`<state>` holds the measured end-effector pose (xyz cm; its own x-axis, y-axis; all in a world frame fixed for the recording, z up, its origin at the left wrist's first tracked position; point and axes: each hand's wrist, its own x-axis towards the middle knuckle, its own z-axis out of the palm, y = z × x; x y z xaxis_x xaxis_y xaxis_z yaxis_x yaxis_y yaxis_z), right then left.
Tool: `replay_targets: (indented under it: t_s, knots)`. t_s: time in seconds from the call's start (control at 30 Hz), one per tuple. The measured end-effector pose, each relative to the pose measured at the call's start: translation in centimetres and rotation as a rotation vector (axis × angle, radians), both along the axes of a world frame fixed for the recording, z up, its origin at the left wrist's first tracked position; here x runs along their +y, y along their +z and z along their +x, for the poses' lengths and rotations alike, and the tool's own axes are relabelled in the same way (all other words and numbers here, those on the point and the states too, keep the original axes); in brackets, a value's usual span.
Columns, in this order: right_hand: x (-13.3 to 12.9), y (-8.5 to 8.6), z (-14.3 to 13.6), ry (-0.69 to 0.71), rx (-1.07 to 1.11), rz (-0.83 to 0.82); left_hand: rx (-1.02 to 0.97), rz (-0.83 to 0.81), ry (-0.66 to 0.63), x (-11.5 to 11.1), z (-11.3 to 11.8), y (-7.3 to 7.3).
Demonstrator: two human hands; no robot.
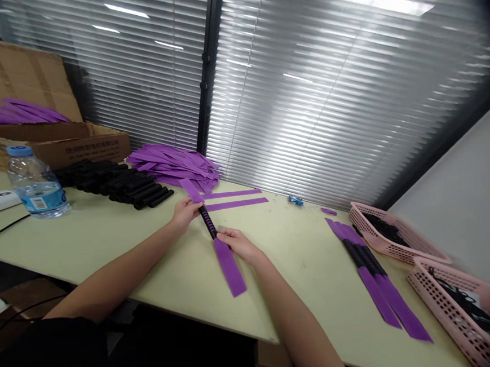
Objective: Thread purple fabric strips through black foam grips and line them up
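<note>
Head view: purple strap (231, 269) run through black slotted sleeve (208, 222), over middle of surface (304, 292). Pinched at sleeve's far end by left hand (186, 213), at near end by right hand (238, 245). Sleeved straps (401, 307) off to the right, beside pink baskets (445, 303). Loose black sleeves (135, 183) and strap pile (171, 162) to the left. Writing: Chinese characters on cardboard box (94, 152), too blurred to read reliably. Blue label with barcode on water bottle (42, 191), brand not legible. Pale print on black shirt (51, 360), cut off by frame edge.
</note>
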<state>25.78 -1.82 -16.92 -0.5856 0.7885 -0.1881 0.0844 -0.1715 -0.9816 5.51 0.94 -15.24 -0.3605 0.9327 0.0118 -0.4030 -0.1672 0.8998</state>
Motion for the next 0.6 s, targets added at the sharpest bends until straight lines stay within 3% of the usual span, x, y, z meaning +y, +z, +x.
replay_targets:
  t_s: [0.27,0.43,0.6]
  knots:
    - [0.0,0.1,0.2,0.034,0.034,-0.038,-0.082,0.009,0.224,1.1,-2.9,0.2]
    - [-0.1,0.8,0.1,0.015,-0.123,0.035,-0.14,-0.014,0.318,1.6,-4.1,0.3]
    - [0.9,1.0,1.2,-0.168,-0.366,0.139,-0.201,-0.077,0.339,1.8,-4.9,0.5]
